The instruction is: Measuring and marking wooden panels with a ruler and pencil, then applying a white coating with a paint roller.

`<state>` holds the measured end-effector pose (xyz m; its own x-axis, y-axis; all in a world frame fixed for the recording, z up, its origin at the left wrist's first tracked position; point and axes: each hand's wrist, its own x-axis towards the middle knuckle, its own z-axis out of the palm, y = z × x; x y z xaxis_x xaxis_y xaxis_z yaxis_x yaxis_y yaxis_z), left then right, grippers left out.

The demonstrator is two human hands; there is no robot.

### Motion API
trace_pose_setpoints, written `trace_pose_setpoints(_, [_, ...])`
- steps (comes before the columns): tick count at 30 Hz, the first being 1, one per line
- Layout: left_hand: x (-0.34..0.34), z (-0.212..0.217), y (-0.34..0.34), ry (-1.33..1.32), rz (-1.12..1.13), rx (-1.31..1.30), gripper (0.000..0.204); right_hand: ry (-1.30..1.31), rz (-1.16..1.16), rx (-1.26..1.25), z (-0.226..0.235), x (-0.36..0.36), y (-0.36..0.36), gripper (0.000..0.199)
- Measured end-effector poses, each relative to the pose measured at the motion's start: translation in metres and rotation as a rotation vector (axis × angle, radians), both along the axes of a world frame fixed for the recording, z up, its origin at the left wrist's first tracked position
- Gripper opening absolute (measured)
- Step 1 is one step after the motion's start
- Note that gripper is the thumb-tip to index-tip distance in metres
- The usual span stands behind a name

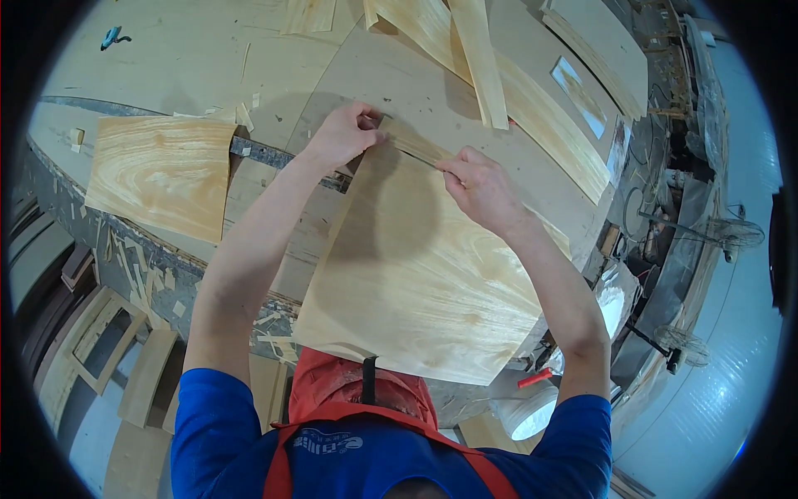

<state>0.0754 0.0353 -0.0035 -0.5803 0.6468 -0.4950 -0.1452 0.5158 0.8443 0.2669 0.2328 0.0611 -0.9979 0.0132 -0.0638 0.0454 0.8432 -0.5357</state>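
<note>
A large pale wood veneer sheet point(432, 274) lies in front of me, its near edge hanging over the table edge by my apron. Along its far edge runs a narrow veneer strip point(413, 143), with a dark line between the two; whether they are joined I cannot tell. My left hand point(342, 135) is closed, pinching the strip's left end at the sheet's far left corner. Closed as well, my right hand point(482, 187) pinches the strip farther right, thumb and forefinger together. The fingertips partly hide the strip's ends.
A smaller veneer piece point(162, 170) lies to the left. Long veneer strips point(532, 104) and stacked boards point(603, 46) are at the far right. A small blue tool point(112, 37) lies far left. A red handle point(534, 378) and a white bucket point(528, 416) are near right.
</note>
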Motion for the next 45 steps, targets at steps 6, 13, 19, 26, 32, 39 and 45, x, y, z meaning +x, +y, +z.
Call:
trace_pose_setpoints(6, [0.005, 0.006, -0.001, 0.005, 0.006, 0.041, 0.047, -0.007, -0.016, -0.005, 0.0, 0.009, 0.006, 0.018])
trace_pose_setpoints(13, [0.007, -0.001, -0.004, -0.063, 0.005, 0.119, 0.046, -0.023, -0.045, 0.021, 0.0, 0.022, 0.012, 0.018])
trace_pose_setpoints(19, [0.006, -0.009, -0.002, -0.087, 0.004, 0.125, 0.046, -0.042, -0.046, 0.055, -0.002, 0.035, 0.021, 0.017])
trace_pose_setpoints(26, [0.006, -0.011, -0.003, -0.082, 0.01, 0.129, 0.047, -0.029, -0.058, 0.06, -0.005, 0.052, 0.033, 0.017])
trace_pose_setpoints(32, [0.006, -0.013, -0.004, -0.08, -0.015, 0.158, 0.046, -0.025, -0.066, 0.084, -0.006, 0.071, 0.045, 0.017])
trace_pose_setpoints(39, [0.007, -0.011, -0.003, -0.097, -0.008, 0.15, 0.045, -0.046, -0.087, 0.142, -0.005, 0.096, 0.061, 0.015])
trace_pose_setpoints(45, [0.007, -0.011, -0.002, -0.089, -0.016, 0.152, 0.045, -0.089, -0.102, 0.165, 0.0, 0.116, 0.075, 0.015])
